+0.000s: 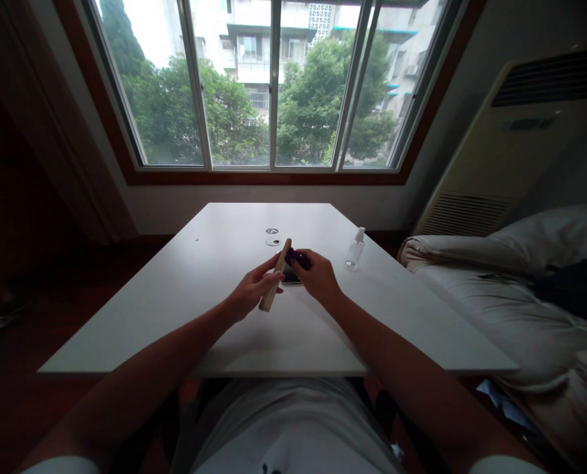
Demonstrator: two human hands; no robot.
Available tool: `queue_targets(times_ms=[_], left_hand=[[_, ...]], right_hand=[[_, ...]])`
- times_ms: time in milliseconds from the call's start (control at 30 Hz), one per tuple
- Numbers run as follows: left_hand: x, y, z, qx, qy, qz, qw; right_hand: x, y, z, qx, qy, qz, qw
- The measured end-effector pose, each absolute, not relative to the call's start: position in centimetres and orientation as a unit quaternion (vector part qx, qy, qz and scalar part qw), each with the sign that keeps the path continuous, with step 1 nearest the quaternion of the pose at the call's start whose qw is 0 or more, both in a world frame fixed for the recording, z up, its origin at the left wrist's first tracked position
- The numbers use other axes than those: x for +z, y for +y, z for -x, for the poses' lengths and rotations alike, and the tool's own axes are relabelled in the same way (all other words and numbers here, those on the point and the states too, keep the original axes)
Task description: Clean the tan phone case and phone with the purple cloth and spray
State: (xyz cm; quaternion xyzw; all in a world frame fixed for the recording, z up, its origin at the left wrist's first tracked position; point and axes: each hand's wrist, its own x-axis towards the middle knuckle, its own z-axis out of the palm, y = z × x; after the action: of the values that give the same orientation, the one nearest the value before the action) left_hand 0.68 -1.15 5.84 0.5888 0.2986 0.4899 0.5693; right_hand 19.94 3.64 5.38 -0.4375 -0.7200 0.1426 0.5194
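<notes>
My left hand (252, 293) is closed around a flat tan slab (276, 275), held on edge and tilted above the white table (185, 289). My right hand (318, 276) is closed on a small dark bundle (298, 258), perhaps a cloth, pressed against the slab's upper end. A dark flat object (291, 276), possibly a phone, lies on the table just under both hands, mostly hidden.
A small clear spray bottle (355, 249) stands on the table right of my hands. A round cable hole (272, 232) sits beyond them. A bed with pale bedding (510, 289) adjoins the table's right side, and a floor air conditioner (520, 145) stands behind. A large window (274, 85) faces me.
</notes>
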Motion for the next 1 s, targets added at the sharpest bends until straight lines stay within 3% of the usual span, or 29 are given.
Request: queue_targets(times_ms=[200, 400, 667, 1000], left_hand=[[6.1, -1.6, -0.9, 0.441, 0.283, -0.624, 0.580], [5.9, -1.5, -0.8, 0.441, 0.286, -0.627, 0.575], [6.0, -1.5, -1.1, 0.465, 0.310, -0.590, 0.583], [6.0, -1.7, -1.0, 0.392, 0.285, -0.618, 0.620]], right_hand=[[5.5, 2.7, -19.4, 0.188, -0.690, 0.412, 0.565], [4.9, 2.0, -18.9, 0.247, -0.700, 0.383, 0.550], [4.7, 0.9, -18.6, 0.163, -0.794, 0.316, 0.493], [5.7, 2.1, -20.4, 0.053, -0.748, 0.358, 0.556]])
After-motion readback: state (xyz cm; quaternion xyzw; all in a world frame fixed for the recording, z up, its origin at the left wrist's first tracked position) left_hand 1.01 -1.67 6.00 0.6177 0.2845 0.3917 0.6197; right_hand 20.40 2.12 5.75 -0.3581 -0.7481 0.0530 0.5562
